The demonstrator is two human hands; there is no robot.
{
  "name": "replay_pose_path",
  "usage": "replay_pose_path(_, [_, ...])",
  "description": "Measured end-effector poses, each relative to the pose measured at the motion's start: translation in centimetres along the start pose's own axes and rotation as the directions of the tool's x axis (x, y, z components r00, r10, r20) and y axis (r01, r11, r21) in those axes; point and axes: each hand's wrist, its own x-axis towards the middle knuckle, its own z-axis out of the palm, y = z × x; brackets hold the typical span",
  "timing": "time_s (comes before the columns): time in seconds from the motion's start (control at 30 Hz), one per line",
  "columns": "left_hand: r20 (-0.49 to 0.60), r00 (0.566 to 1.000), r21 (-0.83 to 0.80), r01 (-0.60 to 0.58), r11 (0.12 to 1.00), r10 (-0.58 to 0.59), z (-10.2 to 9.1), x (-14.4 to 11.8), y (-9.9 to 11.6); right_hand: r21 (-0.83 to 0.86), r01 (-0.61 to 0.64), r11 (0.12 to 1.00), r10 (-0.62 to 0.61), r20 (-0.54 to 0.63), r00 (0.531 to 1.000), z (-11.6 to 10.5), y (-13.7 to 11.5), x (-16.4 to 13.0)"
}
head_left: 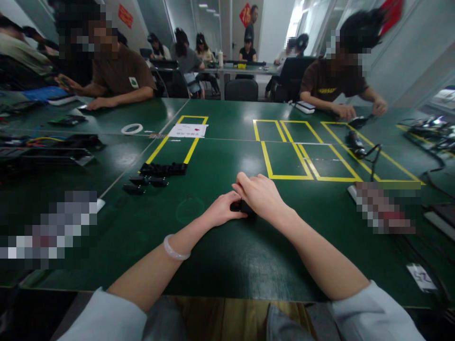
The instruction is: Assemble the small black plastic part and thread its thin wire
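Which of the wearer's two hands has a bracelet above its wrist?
The left hand, whose whitish bracelet encircles that arm; the right hand has none.

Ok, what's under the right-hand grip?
Under the right-hand grip, part of a small black object shows, with the left-hand grip at its left side. The rest is covered, so its full shape and whether it touches the table can't be seen.

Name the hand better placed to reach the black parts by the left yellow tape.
Likely the left hand: it is nearer the black parts, whereas the right hand is farther off. Both are at a small black object.
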Motion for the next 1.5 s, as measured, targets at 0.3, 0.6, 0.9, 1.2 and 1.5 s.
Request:
replay_pose_path(0.3, [-0.010,1.000,0.022,-0.005,1.000,0.005,-0.05,-0.02,0.00,0.044,-0.005,0.999,0.005,-0.008,1.000,-0.60,0.36,-0.12])
replay_pose_path(0.6, [-0.003,1.000,0.025,-0.008,1.000,0.008,-0.15,0.01,0.01,0.015,0.006,1.000,-0.006,-0.021,1.000,-0.17,0.54,0.01])
replay_pose_path(0.9, [0.001,1.000,0.027,0.000,1.000,0.000,-0.15,-0.01,0.15,0.019,0.026,0.999,-0.026,-0.024,0.999,-0.19,0.46,-0.02])
replay_pose_path(1.2, [-0.003,1.000,0.041,-0.022,0.999,0.022,-0.08,0.07,0.04,0.055,0.026,0.998,-0.022,-0.071,0.997,-0.21,0.28,-0.19])
replay_pose_path(1.5, [-0.004,1.000,0.032,-0.007,0.999,0.007,-0.11,0.06,0.02,-0.018,0.064,0.998,-0.066,-0.113,0.991,0.22,0.24,-0.14])
